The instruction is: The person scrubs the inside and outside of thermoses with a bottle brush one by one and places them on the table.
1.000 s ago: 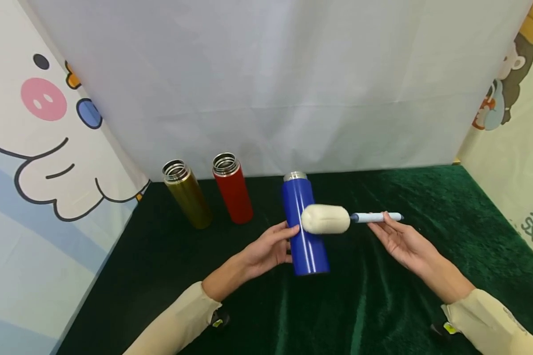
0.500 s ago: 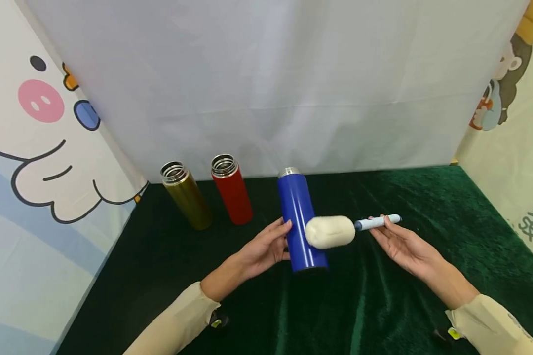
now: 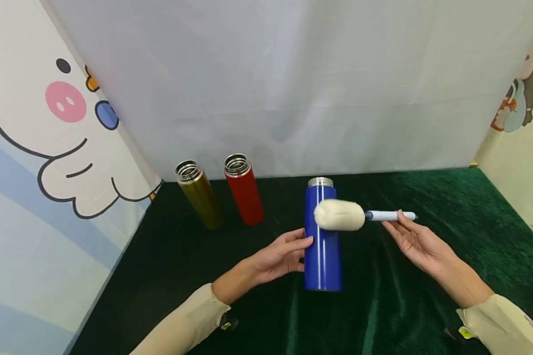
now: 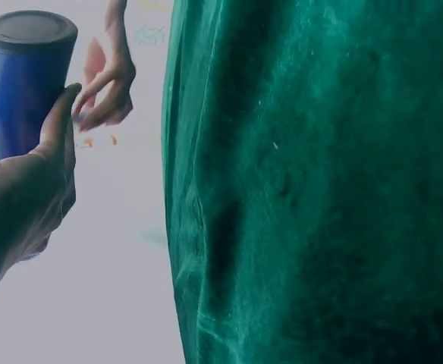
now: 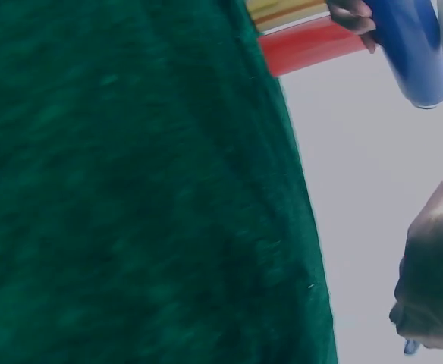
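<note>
My left hand (image 3: 279, 259) holds a blue thermos bottle (image 3: 323, 261) by its side, lifted above the cloth. The bottle stands nearly upright, with its bare metal neck on top and no lid. Its dark base (image 4: 30, 29) shows in the left wrist view. Between thumb and fingers, my right hand (image 3: 419, 245) pinches the pale blue handle of a bottle brush (image 3: 340, 215). The brush lies level, its white sponge head covering part of the bottle in the head view. Whether the sponge touches the bottle cannot be told.
A gold thermos bottle (image 3: 201, 201) and a red thermos bottle (image 3: 245, 198), both lidless, stand at the back left. Dark green velvet (image 3: 408, 305) covers the table. A white curtain (image 3: 293, 88) hangs behind, with cartoon-printed sheets (image 3: 22, 162) at the sides.
The blue bottle has shifted right and slightly down, and stands straighter. The brush's sponge head dipped, then rose again and levelled. The whole view has swung slightly, moving the standing bottles rightward.
</note>
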A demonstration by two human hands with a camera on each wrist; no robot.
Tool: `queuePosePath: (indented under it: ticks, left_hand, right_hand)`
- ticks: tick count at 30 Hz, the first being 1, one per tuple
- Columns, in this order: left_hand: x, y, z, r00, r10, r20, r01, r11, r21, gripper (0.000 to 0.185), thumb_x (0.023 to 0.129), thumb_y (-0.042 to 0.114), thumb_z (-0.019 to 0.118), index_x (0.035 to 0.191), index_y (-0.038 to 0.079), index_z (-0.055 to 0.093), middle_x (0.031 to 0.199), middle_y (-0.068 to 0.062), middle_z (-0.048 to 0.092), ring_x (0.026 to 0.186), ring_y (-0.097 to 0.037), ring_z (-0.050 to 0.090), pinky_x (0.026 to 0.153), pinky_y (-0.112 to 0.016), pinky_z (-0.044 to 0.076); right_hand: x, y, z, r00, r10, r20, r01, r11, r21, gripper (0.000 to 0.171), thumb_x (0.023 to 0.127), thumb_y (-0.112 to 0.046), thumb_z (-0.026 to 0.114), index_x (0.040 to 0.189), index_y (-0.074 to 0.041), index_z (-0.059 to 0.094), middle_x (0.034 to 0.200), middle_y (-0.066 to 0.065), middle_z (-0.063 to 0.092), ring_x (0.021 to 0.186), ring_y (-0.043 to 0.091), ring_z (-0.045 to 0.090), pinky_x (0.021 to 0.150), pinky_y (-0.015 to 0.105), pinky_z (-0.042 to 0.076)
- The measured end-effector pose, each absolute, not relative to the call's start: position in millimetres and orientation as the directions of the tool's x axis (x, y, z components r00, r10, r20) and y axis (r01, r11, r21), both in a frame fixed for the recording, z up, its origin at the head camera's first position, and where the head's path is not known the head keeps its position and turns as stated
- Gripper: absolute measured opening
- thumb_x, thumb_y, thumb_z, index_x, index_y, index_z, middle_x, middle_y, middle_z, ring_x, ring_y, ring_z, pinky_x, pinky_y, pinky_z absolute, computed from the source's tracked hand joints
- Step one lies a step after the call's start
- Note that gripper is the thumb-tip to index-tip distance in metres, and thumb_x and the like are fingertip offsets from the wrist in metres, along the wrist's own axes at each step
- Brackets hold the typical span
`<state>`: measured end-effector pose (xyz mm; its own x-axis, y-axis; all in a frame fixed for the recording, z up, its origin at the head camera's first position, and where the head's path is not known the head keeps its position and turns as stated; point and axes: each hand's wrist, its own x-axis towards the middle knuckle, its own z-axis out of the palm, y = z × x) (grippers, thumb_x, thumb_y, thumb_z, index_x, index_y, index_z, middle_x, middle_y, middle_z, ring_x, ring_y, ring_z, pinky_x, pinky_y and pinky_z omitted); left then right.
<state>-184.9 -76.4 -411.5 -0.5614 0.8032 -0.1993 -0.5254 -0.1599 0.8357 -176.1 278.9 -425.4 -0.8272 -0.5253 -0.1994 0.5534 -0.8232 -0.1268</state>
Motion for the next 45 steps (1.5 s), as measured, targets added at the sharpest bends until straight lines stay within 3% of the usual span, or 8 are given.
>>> queuePosePath:
  ticks: [4, 9, 18, 20, 29, 34, 38, 45]
  left_hand:
    - [-184.1, -79.3, -410.2, -0.581, 0.790, -0.195, -0.468, -0.129, 0.874, 0.065, 0.106, 0.036, 0.054, 0.158, 0.008, 0.028, 0.148, -0.012, 0.053, 0.123, -0.020, 0.061, 0.112, -0.050, 0.048]
    - [-189.4, -84.2, -407.9, -0.642, 0.744, -0.187, -0.446, -0.164, 0.880, 0.061, 0.109, 0.043, 0.044, 0.156, 0.007, 0.030, 0.132, -0.002, 0.063, 0.115, -0.016, 0.066, 0.099, -0.037, 0.056]
    - [-201.2, -85.0, -407.4, -0.706, 0.671, -0.228, -0.496, -0.237, 0.835, 0.058, 0.110, 0.038, 0.040, 0.159, 0.014, 0.021, 0.152, -0.010, 0.047, 0.126, -0.018, 0.058, 0.110, -0.045, 0.048]
    - [-200.0, -83.5, -407.5, -0.681, 0.696, -0.228, -0.507, -0.224, 0.832, 0.057, 0.110, 0.034, 0.039, 0.160, 0.014, 0.021, 0.154, -0.011, 0.045, 0.129, -0.019, 0.055, 0.116, -0.051, 0.042]
    - [-190.2, -75.6, -408.1, -0.567, 0.792, -0.226, -0.478, -0.094, 0.873, 0.057, 0.107, 0.032, 0.045, 0.158, 0.011, 0.029, 0.147, -0.012, 0.052, 0.123, -0.021, 0.059, 0.104, -0.043, 0.052]
    - [-192.1, -73.6, -407.0, -0.614, 0.760, -0.211, -0.462, -0.130, 0.877, 0.057, 0.108, 0.036, 0.043, 0.156, 0.008, 0.032, 0.135, -0.006, 0.061, 0.116, -0.017, 0.065, 0.098, -0.036, 0.056]
    - [-197.3, -74.9, -406.6, -0.662, 0.720, -0.209, -0.482, -0.195, 0.854, 0.059, 0.108, 0.040, 0.041, 0.158, 0.012, 0.026, 0.145, -0.008, 0.056, 0.117, -0.017, 0.065, 0.096, -0.036, 0.057]
    - [-200.1, -71.4, -408.3, -0.682, 0.702, -0.206, -0.493, -0.233, 0.838, 0.062, 0.106, 0.034, 0.046, 0.160, 0.016, 0.021, 0.159, -0.014, 0.040, 0.132, -0.022, 0.055, 0.116, -0.052, 0.043]
  right_hand:
    - [-181.1, 273.2, -418.5, -0.873, -0.437, -0.219, 0.461, -0.884, -0.076, 0.016, 0.108, -0.011, 0.046, 0.119, -0.004, 0.055, 0.122, 0.020, 0.067, 0.118, 0.034, 0.068, 0.112, 0.032, 0.048]
    - [-178.7, 268.3, -421.7, -0.852, -0.462, -0.248, 0.505, -0.851, -0.148, 0.017, 0.108, -0.015, 0.046, 0.119, -0.006, 0.056, 0.121, 0.015, 0.068, 0.116, 0.028, 0.069, 0.110, 0.032, 0.050]
    - [-173.6, 267.5, -433.6, -0.815, -0.565, -0.133, 0.574, -0.750, -0.329, 0.032, 0.112, -0.018, 0.034, 0.120, -0.005, 0.062, 0.121, 0.010, 0.067, 0.119, 0.021, 0.068, 0.108, 0.030, 0.052]
    - [-175.0, 267.4, -431.2, -0.824, -0.546, -0.150, 0.563, -0.764, -0.316, 0.030, 0.112, -0.017, 0.036, 0.119, -0.006, 0.062, 0.122, 0.011, 0.068, 0.118, 0.022, 0.069, 0.107, 0.031, 0.052]
    - [-187.1, 272.3, -414.7, -0.883, -0.347, -0.317, 0.387, -0.920, -0.070, 0.021, 0.102, -0.007, 0.057, 0.123, -0.007, 0.055, 0.117, 0.019, 0.068, 0.116, 0.030, 0.070, 0.112, 0.027, 0.047]
    - [-179.5, 276.0, -419.5, -0.862, -0.414, -0.293, 0.460, -0.881, -0.109, 0.018, 0.105, -0.011, 0.052, 0.121, -0.005, 0.058, 0.120, 0.018, 0.067, 0.116, 0.029, 0.068, 0.112, 0.031, 0.048]
    - [-175.2, 278.4, -427.5, -0.819, -0.531, -0.215, 0.568, -0.802, -0.182, 0.028, 0.110, -0.017, 0.040, 0.119, -0.002, 0.062, 0.123, 0.014, 0.067, 0.119, 0.026, 0.067, 0.111, 0.033, 0.050]
    - [-174.8, 284.4, -435.9, -0.781, -0.612, -0.120, 0.621, -0.742, -0.252, 0.041, 0.113, -0.020, 0.031, 0.125, 0.000, 0.065, 0.127, 0.015, 0.066, 0.122, 0.023, 0.066, 0.109, 0.030, 0.051]
